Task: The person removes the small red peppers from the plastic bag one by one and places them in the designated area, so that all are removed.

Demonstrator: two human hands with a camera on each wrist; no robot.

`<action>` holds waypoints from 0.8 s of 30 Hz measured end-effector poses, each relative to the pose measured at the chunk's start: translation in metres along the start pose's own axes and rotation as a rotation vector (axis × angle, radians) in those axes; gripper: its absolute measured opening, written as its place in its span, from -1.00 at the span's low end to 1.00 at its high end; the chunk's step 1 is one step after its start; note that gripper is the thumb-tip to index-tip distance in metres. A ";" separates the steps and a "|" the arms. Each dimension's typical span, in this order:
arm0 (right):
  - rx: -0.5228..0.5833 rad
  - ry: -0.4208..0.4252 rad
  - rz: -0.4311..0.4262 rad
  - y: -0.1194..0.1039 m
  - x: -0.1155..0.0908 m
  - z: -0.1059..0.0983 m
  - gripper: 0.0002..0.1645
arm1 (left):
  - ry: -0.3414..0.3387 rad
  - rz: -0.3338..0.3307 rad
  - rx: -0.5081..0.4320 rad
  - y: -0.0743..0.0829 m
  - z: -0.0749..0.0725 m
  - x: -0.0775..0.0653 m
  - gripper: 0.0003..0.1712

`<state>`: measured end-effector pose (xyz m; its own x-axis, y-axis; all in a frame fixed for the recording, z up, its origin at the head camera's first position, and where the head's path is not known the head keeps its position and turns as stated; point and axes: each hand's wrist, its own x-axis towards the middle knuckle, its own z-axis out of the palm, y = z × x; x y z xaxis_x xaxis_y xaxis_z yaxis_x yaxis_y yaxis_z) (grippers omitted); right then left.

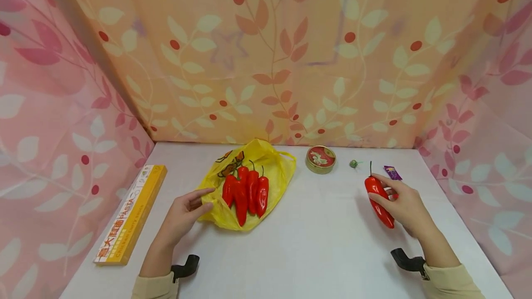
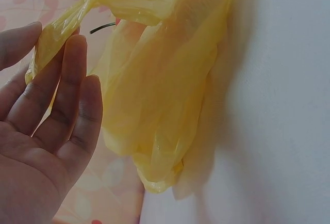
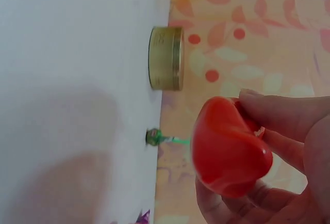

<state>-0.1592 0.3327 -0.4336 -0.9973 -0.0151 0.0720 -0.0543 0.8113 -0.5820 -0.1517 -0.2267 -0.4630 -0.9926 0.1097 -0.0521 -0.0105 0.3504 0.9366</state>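
Observation:
My left hand (image 1: 183,212) pinches the near left edge of a yellow plastic bag (image 1: 279,172) between thumb and fingers. Several red chili peppers (image 1: 241,197) with dark stems lie in the bag's spread mouth. In the left wrist view the bag (image 2: 154,95) hangs in folds beside the fingers, hiding nearly all of the peppers. On the right, my right hand (image 1: 402,203) grips one red chili pepper (image 1: 380,206), its stem pointing away from me. Seen end-on in the right wrist view, that pepper (image 3: 227,146) sits between thumb and fingers, off the table.
A yellow and white pasta box (image 1: 130,216) lies along the table's left side. Toward the back stand a round gold and red tin (image 1: 320,159), a small green lollipop (image 1: 353,164) and a purple packet (image 1: 392,173). Patterned cloth walls (image 1: 270,59) enclose the white table (image 1: 307,248).

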 end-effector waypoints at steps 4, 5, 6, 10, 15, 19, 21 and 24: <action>-0.049 0.022 0.023 0.012 -0.004 -0.004 -0.13 | -0.002 -0.002 -0.006 -0.001 0.001 0.000 -0.46; -0.054 0.023 0.033 0.015 -0.005 -0.005 -0.13 | -0.003 -0.004 -0.006 -0.001 0.001 0.000 -0.46; -0.059 0.021 0.040 0.018 -0.005 -0.005 -0.12 | -0.004 -0.004 -0.006 -0.001 0.001 0.000 -0.45; -0.103 0.004 0.071 0.030 -0.004 -0.003 -0.11 | -0.007 0.003 0.001 -0.001 0.001 0.000 -0.44; -0.179 -0.027 0.099 0.041 -0.004 0.002 -0.11 | -0.013 0.006 -0.002 -0.002 0.000 0.001 -0.44; -0.210 -0.017 0.091 0.047 -0.004 0.007 -0.13 | -0.011 0.011 0.006 -0.003 0.000 0.001 -0.44; -0.217 -0.007 0.088 0.049 -0.004 0.009 -0.13 | -0.008 0.017 0.003 -0.002 0.000 0.001 -0.45; -0.216 -0.009 0.100 0.052 -0.004 0.011 -0.13 | -0.006 0.022 -0.011 -0.001 0.000 0.001 -0.46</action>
<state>-0.1587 0.3683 -0.4727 -0.9976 0.0669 0.0148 0.0555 0.9152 -0.3991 -0.1523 -0.2269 -0.4641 -0.9919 0.1226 -0.0339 0.0095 0.3377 0.9412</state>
